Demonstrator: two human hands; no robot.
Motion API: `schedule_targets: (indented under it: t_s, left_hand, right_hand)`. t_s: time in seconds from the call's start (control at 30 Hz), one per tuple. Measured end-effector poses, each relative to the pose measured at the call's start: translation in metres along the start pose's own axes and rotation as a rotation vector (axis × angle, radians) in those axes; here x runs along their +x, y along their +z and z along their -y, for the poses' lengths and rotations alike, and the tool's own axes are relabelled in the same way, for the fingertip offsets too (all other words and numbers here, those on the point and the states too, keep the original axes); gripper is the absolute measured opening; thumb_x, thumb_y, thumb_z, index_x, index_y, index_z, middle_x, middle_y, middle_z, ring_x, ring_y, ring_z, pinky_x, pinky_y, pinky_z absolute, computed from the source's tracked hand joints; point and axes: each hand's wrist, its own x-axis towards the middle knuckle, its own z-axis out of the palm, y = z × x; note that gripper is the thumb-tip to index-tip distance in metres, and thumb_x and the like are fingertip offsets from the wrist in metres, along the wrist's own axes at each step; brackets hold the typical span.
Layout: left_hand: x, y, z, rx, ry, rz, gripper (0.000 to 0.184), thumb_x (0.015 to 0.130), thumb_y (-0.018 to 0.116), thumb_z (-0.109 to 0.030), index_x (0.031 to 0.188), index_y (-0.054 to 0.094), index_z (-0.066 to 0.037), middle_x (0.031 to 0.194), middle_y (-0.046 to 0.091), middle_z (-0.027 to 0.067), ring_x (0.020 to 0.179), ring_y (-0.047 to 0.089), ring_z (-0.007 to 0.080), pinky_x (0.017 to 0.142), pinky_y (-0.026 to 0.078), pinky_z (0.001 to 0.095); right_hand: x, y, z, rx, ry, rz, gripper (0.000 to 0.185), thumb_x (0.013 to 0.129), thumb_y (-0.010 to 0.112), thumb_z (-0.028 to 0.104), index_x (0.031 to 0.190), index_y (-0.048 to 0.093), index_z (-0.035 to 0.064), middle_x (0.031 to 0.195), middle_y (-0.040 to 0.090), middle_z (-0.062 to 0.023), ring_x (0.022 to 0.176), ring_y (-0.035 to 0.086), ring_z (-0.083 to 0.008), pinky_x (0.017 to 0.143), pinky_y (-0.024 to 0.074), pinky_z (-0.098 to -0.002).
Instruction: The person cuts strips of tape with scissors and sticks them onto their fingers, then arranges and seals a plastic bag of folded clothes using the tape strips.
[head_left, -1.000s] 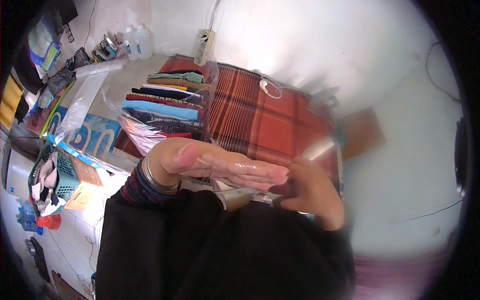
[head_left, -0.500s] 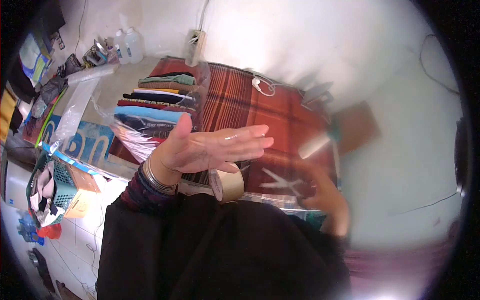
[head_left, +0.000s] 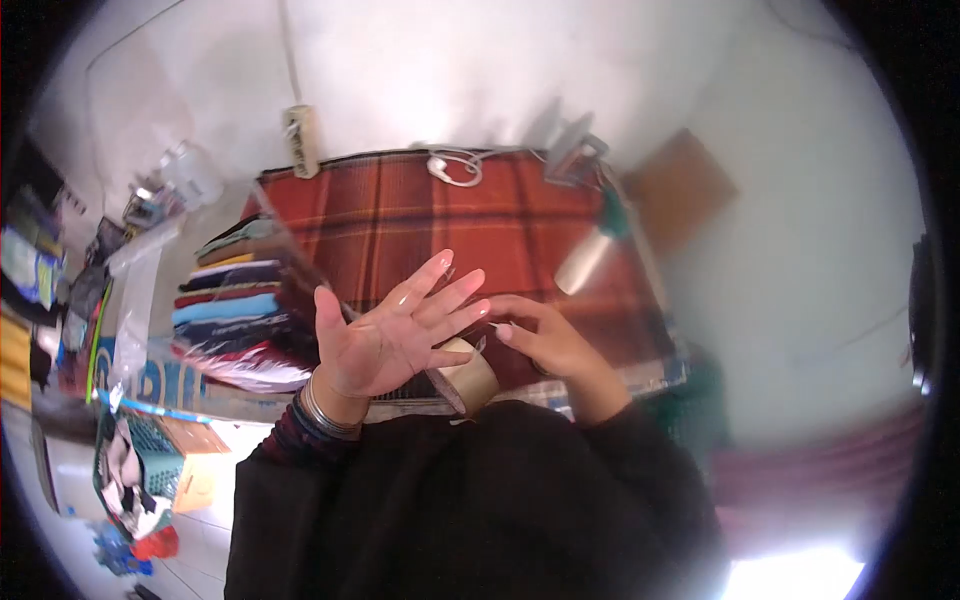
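Note:
My left hand [head_left: 385, 345] is held palm up with its fingers spread and grips nothing. Small shiny clear bits, which look like tape, show on its fingers. Close to those fingertips, my right hand [head_left: 545, 345] has thumb and forefinger brought together; what is between them is too small to make out. Just under both hands stands a wide roll of tape [head_left: 470, 385], partly covered by my left hand. To the left lies a stack of folded clothes [head_left: 230, 310] inside a clear plastic bag.
A red plaid cloth [head_left: 400, 215] covers the table. On it lie a white cylinder with a green end [head_left: 585, 262] and a white cable [head_left: 455, 170]. A power strip [head_left: 300, 140] hangs at the back. A green basket [head_left: 155, 455] stands low on the left.
My right hand has come left to my left hand's fingertips. My left fingers have spread apart. The scissors seen near my right hand no longer show. The view has shifted.

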Motion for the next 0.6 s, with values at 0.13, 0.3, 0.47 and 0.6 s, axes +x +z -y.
schedule_targets:
  t_s: [0.13, 0.3, 0.47, 0.6]
  left_hand:
    - [0.024, 0.005, 0.029, 0.156, -0.092, -0.057, 0.116, 0.069, 0.038, -0.089, 0.152, 0.006, -0.016, 0.157, 0.010, 0.0167, 0.142, 0.016, 0.0397, 0.107, 0.030, 0.0568]
    - [0.050, 0.004, 0.071, 0.447, -0.137, -0.172, 0.126, 0.062, 0.038, -0.094, 0.152, 0.003, -0.013, 0.158, 0.007, 0.0150, 0.143, 0.016, 0.0350, 0.106, 0.032, 0.0500]
    - [0.076, -0.004, 0.083, 0.366, -0.072, -0.267, 0.127, 0.062, 0.038, -0.094, 0.152, 0.002, -0.012, 0.158, 0.005, 0.0149, 0.144, 0.015, 0.0341, 0.105, 0.035, 0.0477]
    - [0.089, -0.004, 0.095, 0.166, -0.025, -0.164, 0.117, 0.069, 0.037, -0.089, 0.152, 0.003, -0.013, 0.157, 0.005, 0.0153, 0.142, 0.015, 0.0390, 0.104, 0.036, 0.0554]
  right_hand:
    - [-0.010, -0.005, 0.000, 0.081, -0.015, -0.133, 0.024, 0.084, 0.070, 0.017, 0.099, 0.065, 0.0000, 0.103, 0.065, -0.0083, 0.097, 0.060, -0.0149, 0.085, 0.0465, -0.0300]
    - [-0.037, -0.048, -0.016, -0.177, -0.164, -0.230, 0.014, 0.081, 0.073, 0.013, 0.079, 0.068, -0.0001, 0.094, 0.063, -0.0062, 0.085, 0.060, -0.0139, 0.075, 0.0463, -0.0273]
    - [-0.094, -0.162, -0.029, -0.429, -0.113, -0.620, 0.015, 0.080, 0.074, 0.014, 0.080, 0.068, 0.0002, 0.093, 0.065, -0.0069, 0.087, 0.060, -0.0143, 0.076, 0.0466, -0.0275]
    - [-0.146, -0.319, -0.109, -0.425, 0.322, -0.957, 0.035, 0.070, 0.078, 0.037, 0.085, 0.072, 0.0057, 0.079, 0.069, -0.0073, 0.075, 0.064, -0.0166, 0.069, 0.0498, -0.0323]
